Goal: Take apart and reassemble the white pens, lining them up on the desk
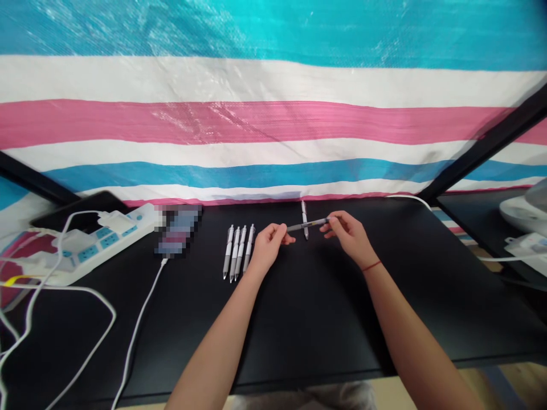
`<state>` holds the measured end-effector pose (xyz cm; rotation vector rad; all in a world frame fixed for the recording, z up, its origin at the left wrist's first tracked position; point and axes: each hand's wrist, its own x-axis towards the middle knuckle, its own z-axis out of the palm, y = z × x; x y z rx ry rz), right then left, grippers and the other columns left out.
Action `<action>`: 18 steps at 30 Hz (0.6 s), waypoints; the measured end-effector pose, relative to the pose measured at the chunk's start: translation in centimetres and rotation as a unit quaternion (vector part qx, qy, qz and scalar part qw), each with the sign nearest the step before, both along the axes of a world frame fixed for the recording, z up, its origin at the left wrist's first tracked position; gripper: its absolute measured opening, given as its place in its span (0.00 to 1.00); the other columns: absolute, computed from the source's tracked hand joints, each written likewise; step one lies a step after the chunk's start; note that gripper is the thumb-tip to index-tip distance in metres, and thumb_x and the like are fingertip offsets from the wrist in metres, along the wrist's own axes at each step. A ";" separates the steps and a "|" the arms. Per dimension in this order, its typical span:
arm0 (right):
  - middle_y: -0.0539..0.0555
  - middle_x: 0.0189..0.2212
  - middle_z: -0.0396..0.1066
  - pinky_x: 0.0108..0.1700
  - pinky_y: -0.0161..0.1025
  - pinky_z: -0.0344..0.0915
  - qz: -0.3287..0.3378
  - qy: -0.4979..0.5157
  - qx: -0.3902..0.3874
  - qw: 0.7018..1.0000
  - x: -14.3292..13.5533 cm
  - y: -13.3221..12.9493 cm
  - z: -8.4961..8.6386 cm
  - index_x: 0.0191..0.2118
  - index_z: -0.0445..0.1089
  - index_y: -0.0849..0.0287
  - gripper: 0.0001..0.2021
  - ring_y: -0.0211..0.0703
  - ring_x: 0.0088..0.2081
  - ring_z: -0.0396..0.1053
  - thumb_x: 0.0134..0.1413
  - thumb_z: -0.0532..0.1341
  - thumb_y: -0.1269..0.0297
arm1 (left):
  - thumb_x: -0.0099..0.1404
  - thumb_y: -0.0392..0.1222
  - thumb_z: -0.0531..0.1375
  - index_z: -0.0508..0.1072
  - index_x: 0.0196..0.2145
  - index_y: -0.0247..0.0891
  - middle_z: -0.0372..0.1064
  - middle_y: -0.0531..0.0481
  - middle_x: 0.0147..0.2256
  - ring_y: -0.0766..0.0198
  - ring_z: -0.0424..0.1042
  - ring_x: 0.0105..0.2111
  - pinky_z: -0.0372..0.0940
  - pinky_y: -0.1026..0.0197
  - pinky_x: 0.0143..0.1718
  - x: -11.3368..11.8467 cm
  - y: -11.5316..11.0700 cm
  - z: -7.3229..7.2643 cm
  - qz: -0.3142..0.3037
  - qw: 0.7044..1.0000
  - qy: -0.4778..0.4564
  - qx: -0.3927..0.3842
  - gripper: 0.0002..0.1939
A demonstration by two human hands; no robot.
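Fingers: both sets pinch one pen, the left hand at its left end, the right hand at its right end; the remaining fingers curl loosely.
Held pen: slim, greyish barrel, lying level just above the table, towards the far edge and about midway across.
Pen beneath: a white pen lies on the table pointing near to far, crossed by the held one; whether the two touch cannot be told.
Row of pens: four white pens lie side by side, tips towards the near side, just left of the left hand.
Left side: a white power strip with blue sockets, a plugged-in adapter, and white cables trailing to the near edge.
Wrist: a thin red string circles the right wrist.
Risk: with only fingertip grips at the ends, a smooth round barrel could slip or twist out, in my judgement; a dropped pen would likely roll on the slick top or knock the white pen below.
Risk, left: the left wrist sits close to the row, so a sideways sweep could scatter it.
Materials: the table is matt black and flat; the pens look like hard plastic; the striped backdrop is a crinkled, glossy woven sheet in teal, white and pink.
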<state>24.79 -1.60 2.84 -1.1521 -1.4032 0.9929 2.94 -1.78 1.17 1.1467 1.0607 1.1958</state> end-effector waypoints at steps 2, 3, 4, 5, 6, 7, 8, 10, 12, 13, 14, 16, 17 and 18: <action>0.55 0.35 0.74 0.34 0.41 0.74 -0.009 0.082 -0.008 0.997 -0.4 -0.1 0.2 0.42 0.64 0.56 0.16 0.44 0.36 0.75 0.56 0.59 0.49 | 0.61 0.54 0.60 0.70 0.28 0.35 0.74 0.48 0.25 0.62 0.75 0.30 0.68 0.60 0.36 0.4 -0.7 0.6 -0.054 0.998 0.004 -0.010 0.17; 0.54 0.35 0.74 0.34 0.42 0.75 -0.014 0.105 -0.009 0.994 -0.6 -0.1 0.3 0.45 0.62 0.55 0.18 0.44 0.35 0.75 0.55 0.60 0.49 | 0.62 0.53 0.59 0.72 0.30 0.35 0.75 0.47 0.26 0.62 0.75 0.30 0.68 0.60 0.35 0.7 -1.1 0.9 -0.084 0.996 0.011 -0.015 0.17; 0.53 0.34 0.74 0.33 0.41 0.75 -0.021 0.115 -0.009 0.993 -0.8 -0.1 0.4 0.46 0.60 0.54 0.19 0.43 0.34 0.75 0.54 0.61 0.49 | 0.62 0.53 0.59 0.73 0.34 0.35 0.75 0.46 0.28 0.61 0.75 0.30 0.68 0.60 0.34 1.0 -1.5 1.0 -0.109 0.994 0.024 -0.015 0.16; 0.52 0.31 0.74 0.32 0.41 0.75 -0.029 0.114 -0.008 0.993 -0.9 -0.2 0.5 0.47 0.59 0.54 0.21 0.42 0.32 0.75 0.53 0.63 0.49 | 0.62 0.52 0.59 0.74 0.38 0.35 0.76 0.45 0.30 0.61 0.76 0.30 0.68 0.60 0.34 1.4 -1.9 1.1 -0.128 0.991 0.041 -0.010 0.17; 0.50 0.29 0.74 0.31 0.40 0.75 -0.036 0.108 -0.008 0.993 -1.0 -0.2 0.6 0.47 0.59 0.54 0.22 0.42 0.30 0.74 0.51 0.64 0.49 | 0.63 0.52 0.59 0.74 0.41 0.35 0.77 0.45 0.31 0.61 0.76 0.30 0.68 0.60 0.34 1.7 -2.3 1.1 -0.139 0.988 0.063 0.000 0.17; 0.50 0.27 0.74 0.30 0.40 0.74 -0.041 0.101 -0.010 0.994 -1.1 -0.2 0.7 0.45 0.60 0.54 0.22 0.41 0.28 0.74 0.50 0.64 0.49 | 0.63 0.51 0.58 0.73 0.43 0.36 0.77 0.45 0.32 0.61 0.76 0.30 0.68 0.59 0.34 2.1 -2.7 1.1 -0.144 0.986 0.087 0.013 0.17; 0.49 0.27 0.73 0.29 0.39 0.74 -0.044 0.095 -0.011 0.994 -1.2 -0.3 0.8 0.44 0.61 0.55 0.21 0.40 0.27 0.73 0.50 0.64 0.49 | 0.63 0.51 0.58 0.73 0.44 0.37 0.77 0.46 0.32 0.61 0.76 0.30 0.69 0.59 0.35 2.5 -3.0 1.1 -0.144 0.984 0.105 0.024 0.17; 0.49 0.27 0.72 0.27 0.38 0.73 -0.032 0.086 -0.017 0.996 -1.3 -0.4 0.9 0.45 0.63 0.55 0.21 0.39 0.24 0.71 0.50 0.64 0.49 | 0.64 0.51 0.57 0.72 0.45 0.38 0.77 0.46 0.33 0.62 0.76 0.29 0.69 0.59 0.34 3.2 -3.5 0.9 -0.135 0.984 0.115 0.029 0.17; 0.49 0.29 0.72 0.28 0.38 0.72 0.006 0.080 -0.025 0.996 -1.5 -0.6 0.9 0.50 0.63 0.54 0.24 0.38 0.25 0.71 0.50 0.65 0.51 | 0.65 0.51 0.56 0.71 0.44 0.37 0.77 0.45 0.33 0.61 0.76 0.29 0.69 0.59 0.34 3.7 -3.8 0.7 -0.131 0.987 0.094 0.013 0.16; 0.50 0.30 0.72 0.29 0.39 0.72 0.029 0.077 -0.028 0.996 -1.5 -0.6 0.9 0.52 0.62 0.53 0.26 0.39 0.27 0.72 0.49 0.66 0.52 | 0.65 0.51 0.56 0.70 0.44 0.37 0.77 0.44 0.34 0.61 0.76 0.30 0.69 0.59 0.34 3.9 -3.9 0.6 -0.134 0.988 0.082 0.003 0.16; 0.50 0.30 0.72 0.31 0.40 0.72 0.050 0.073 -0.031 0.996 -1.6 -0.7 0.8 0.54 0.61 0.53 0.27 0.40 0.28 0.72 0.49 0.66 0.54 | 0.65 0.51 0.56 0.70 0.43 0.37 0.77 0.44 0.34 0.61 0.77 0.30 0.69 0.59 0.34 4.0 -4.0 0.5 -0.142 0.987 0.073 -0.005 0.16; 0.50 0.30 0.72 0.33 0.41 0.72 0.075 0.067 -0.030 0.995 -1.8 -0.8 0.6 0.53 0.63 0.54 0.26 0.41 0.30 0.73 0.49 0.66 0.55 | 0.64 0.50 0.57 0.69 0.41 0.36 0.77 0.44 0.33 0.61 0.76 0.31 0.69 0.59 0.35 4.2 -4.0 0.3 -0.159 0.985 0.070 -0.011 0.14; 0.50 0.29 0.72 0.34 0.41 0.72 0.078 0.065 -0.027 0.995 -1.9 -0.9 0.5 0.52 0.64 0.55 0.24 0.41 0.30 0.73 0.49 0.66 0.56 | 0.64 0.49 0.58 0.69 0.40 0.36 0.77 0.44 0.33 0.61 0.76 0.30 0.69 0.59 0.34 4.2 -3.9 0.1 -0.164 0.984 0.072 -0.012 0.13; 0.50 0.29 0.72 0.34 0.41 0.72 0.076 0.063 -0.024 0.995 -2.0 -0.9 0.4 0.51 0.65 0.56 0.23 0.41 0.30 0.73 0.50 0.66 0.56 | 0.64 0.49 0.59 0.69 0.39 0.36 0.76 0.44 0.32 0.62 0.76 0.29 0.69 0.60 0.33 4.2 -3.8 0.0 -0.167 0.983 0.073 -0.011 0.13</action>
